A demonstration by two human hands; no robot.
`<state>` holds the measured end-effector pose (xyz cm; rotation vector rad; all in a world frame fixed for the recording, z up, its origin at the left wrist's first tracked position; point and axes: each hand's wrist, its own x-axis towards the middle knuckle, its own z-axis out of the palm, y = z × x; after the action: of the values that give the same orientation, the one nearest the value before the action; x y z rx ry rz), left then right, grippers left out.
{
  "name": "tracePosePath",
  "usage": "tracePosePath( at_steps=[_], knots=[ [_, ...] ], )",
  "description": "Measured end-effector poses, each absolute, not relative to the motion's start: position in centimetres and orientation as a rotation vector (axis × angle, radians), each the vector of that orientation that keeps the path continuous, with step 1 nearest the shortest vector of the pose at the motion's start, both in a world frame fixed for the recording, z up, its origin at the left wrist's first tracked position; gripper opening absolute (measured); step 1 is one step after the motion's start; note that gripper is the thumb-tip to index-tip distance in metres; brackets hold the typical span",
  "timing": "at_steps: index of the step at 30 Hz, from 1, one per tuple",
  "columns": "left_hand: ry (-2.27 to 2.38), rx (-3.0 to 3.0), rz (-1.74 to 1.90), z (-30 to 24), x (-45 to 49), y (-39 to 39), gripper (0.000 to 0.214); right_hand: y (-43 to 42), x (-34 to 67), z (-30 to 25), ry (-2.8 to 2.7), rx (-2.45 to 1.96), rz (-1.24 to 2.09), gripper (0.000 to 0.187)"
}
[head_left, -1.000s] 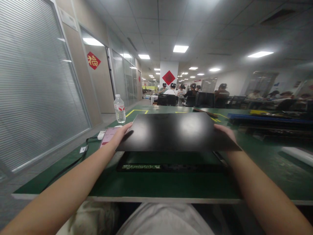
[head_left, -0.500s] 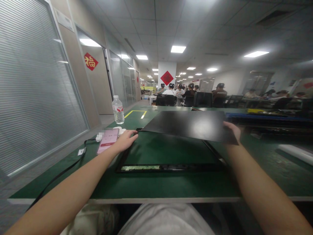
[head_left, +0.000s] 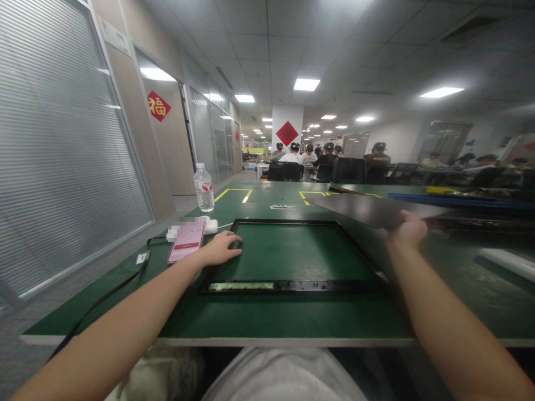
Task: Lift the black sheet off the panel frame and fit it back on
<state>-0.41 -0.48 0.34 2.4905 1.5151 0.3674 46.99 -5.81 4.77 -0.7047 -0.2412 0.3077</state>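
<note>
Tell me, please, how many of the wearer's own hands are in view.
2: the left hand at the frame's left side, near the phone; the right hand holding the panel, some of its fingers hidden.

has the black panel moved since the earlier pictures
Yes, rightward: the black panel, in the right hand, is now mostly past the far right corner of the black frame.

A green surface (head_left: 284,317) is carrying a black frame (head_left: 301,286) that is lying flat. Left of it a phone (head_left: 186,242) is resting; a bottle (head_left: 204,189) is standing farther back. Yellow tape (head_left: 234,190) is marking the far part.
</note>
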Motion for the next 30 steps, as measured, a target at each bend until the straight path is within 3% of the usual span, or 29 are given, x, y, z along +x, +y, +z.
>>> tracePosePath(
  at_steps=[7, 14, 30],
  knots=[
    [1.523, 2.527, 0.294, 0.0, -0.6, -0.2, 0.057, -6.2, 46.5, 4.5, -0.286, -0.767, 0.159, 0.028],
    [1.525, 2.554, 0.281, 0.1, -0.4, -0.5, 0.057, -6.6, 46.3, 5.0, -0.220, -0.819, 0.160, 0.022],
    [1.497, 2.600, 0.266, -0.3, -0.5, -0.1, 0.060, -5.8, 47.5, 4.0, -0.163, -0.894, 0.244, 0.030]
  ],
)
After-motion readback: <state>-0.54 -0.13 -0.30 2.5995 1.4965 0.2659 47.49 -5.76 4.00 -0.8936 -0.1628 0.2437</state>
